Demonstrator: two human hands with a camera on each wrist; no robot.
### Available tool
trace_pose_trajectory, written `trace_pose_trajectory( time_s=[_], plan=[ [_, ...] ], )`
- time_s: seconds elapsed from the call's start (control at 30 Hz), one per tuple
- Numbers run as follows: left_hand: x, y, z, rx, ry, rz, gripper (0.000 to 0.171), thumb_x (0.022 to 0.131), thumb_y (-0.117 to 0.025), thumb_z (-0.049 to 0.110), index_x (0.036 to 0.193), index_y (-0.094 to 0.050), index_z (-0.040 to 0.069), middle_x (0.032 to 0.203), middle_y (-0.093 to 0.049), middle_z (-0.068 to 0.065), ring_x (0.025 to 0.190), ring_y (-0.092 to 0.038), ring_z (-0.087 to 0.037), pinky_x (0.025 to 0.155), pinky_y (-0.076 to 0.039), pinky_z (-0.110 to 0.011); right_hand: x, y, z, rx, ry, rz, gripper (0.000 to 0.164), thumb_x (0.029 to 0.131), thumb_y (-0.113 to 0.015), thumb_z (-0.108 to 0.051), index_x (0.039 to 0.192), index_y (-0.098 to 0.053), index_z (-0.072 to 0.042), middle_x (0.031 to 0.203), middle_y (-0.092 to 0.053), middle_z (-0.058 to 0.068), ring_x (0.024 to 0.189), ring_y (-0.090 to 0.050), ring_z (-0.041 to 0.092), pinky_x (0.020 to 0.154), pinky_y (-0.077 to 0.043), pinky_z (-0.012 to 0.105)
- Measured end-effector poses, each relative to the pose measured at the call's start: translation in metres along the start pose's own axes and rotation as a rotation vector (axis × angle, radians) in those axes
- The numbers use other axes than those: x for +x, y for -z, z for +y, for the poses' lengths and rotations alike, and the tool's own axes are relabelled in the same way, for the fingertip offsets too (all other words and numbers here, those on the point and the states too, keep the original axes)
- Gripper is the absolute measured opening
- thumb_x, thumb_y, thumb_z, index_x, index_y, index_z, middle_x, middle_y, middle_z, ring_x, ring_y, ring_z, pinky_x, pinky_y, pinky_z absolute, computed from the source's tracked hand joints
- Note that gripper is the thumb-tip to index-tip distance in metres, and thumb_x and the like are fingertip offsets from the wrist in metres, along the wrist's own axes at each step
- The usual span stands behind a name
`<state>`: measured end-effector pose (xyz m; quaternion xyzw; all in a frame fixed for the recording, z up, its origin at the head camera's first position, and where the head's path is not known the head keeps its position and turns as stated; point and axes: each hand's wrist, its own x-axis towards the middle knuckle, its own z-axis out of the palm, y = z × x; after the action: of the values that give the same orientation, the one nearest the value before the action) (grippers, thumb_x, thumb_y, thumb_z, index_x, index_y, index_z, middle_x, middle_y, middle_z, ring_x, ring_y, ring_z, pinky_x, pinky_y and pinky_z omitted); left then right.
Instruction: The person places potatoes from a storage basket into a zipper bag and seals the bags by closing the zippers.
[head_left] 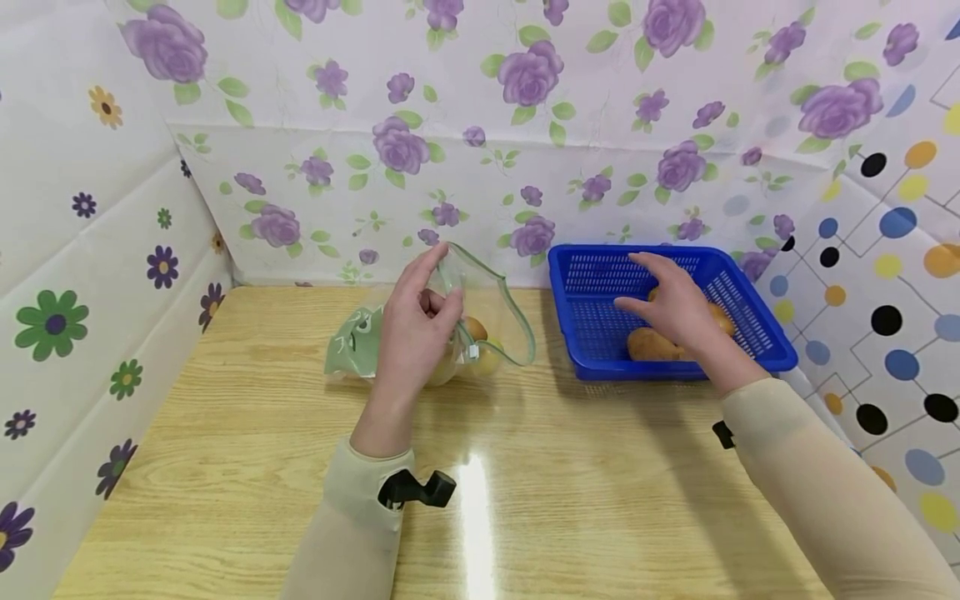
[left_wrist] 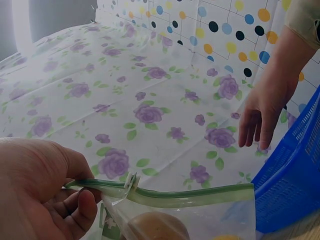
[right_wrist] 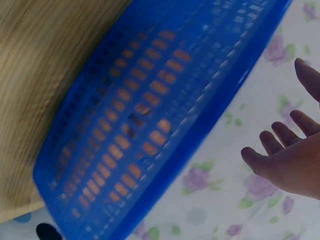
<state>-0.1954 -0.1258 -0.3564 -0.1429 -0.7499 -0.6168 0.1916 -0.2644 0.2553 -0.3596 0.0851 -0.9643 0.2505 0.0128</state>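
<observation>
My left hand (head_left: 420, 325) pinches the green-edged rim of a clear zip bag (head_left: 491, 283), whose mouth gapes toward the right. Inside the bag show a brown round item (left_wrist: 157, 226) and a yellow one (head_left: 489, 358); a green printed panel (head_left: 356, 343) covers its left part. A white slider (left_wrist: 131, 184) sits on the zip beside my left fingers. Over the blue basket (head_left: 566, 325) hovers my right hand (head_left: 675, 304), fingers spread and holding nothing. Under it in the basket lie a potato (head_left: 651, 344) and an orange-brown item (head_left: 722, 318), partly hidden by the hand.
The basket stands at the back right of the wooden table (head_left: 540, 483), close to the flowered back sheet (head_left: 465, 192). A dotted sheet (head_left: 892, 275) rises on the right, and another flowered sheet (head_left: 97, 333) on the left.
</observation>
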Motion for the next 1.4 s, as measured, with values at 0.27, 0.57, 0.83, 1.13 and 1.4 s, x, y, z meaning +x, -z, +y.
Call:
trace_pose_trajectory(
  time_s=[0.27, 0.57, 0.83, 1.13, 1.4],
  plan=[
    [0.000, 0.000, 0.000, 0.019, -0.004, -0.003, 0.062, 0.105, -0.068, 0.004, 0.164, -0.055, 0.016, 0.163, -0.052, 0.002, 0.069, -0.055, -0.017, 0.055, -0.044, -0.021, 0.008, 0.007, 0.033, 0.004, -0.076, -0.019, 0.094, 0.106, -0.077, -0.039, 0.177, -0.024, -0.010, 0.181, -0.017, 0.024, 0.164, -0.014, 0.053, 0.125, -0.020, 0.075],
    [0.001, -0.003, -0.001, 0.037, -0.011, 0.007, 0.062, 0.105, -0.070, 0.003, 0.164, -0.056, 0.015, 0.162, -0.054, 0.002, 0.071, -0.055, -0.017, 0.057, -0.045, -0.020, 0.014, 0.015, 0.061, 0.007, -0.126, -0.059, 0.098, 0.107, -0.074, -0.042, 0.178, -0.015, -0.010, 0.182, -0.008, 0.025, 0.164, -0.008, 0.054, 0.126, -0.017, 0.076],
    [0.000, -0.002, 0.000, 0.026, -0.004, 0.001, 0.062, 0.105, -0.069, 0.004, 0.164, -0.055, 0.016, 0.163, -0.053, 0.003, 0.070, -0.054, -0.017, 0.056, -0.044, -0.021, 0.019, 0.012, 0.082, 0.022, -0.163, -0.090, 0.099, 0.108, -0.074, -0.040, 0.177, -0.014, -0.003, 0.179, -0.010, 0.032, 0.162, -0.010, 0.057, 0.127, -0.015, 0.074],
    [-0.003, -0.003, 0.001, 0.029, 0.000, -0.006, 0.061, 0.106, -0.069, 0.003, 0.164, -0.055, 0.016, 0.161, -0.054, 0.002, 0.070, -0.054, -0.018, 0.056, -0.044, -0.020, 0.026, 0.005, 0.106, 0.019, -0.207, -0.129, 0.099, 0.107, -0.076, -0.037, 0.175, -0.015, 0.001, 0.177, -0.012, 0.035, 0.161, -0.011, 0.059, 0.127, -0.016, 0.074],
    [-0.002, -0.004, 0.001, 0.019, -0.003, -0.006, 0.061, 0.106, -0.069, 0.003, 0.164, -0.056, 0.017, 0.164, -0.052, 0.003, 0.071, -0.056, -0.018, 0.055, -0.045, -0.020, 0.035, 0.006, 0.117, 0.012, -0.209, -0.148, 0.101, 0.106, -0.077, -0.037, 0.174, -0.015, 0.004, 0.176, -0.015, 0.036, 0.160, -0.015, 0.059, 0.127, -0.017, 0.072]
  ],
)
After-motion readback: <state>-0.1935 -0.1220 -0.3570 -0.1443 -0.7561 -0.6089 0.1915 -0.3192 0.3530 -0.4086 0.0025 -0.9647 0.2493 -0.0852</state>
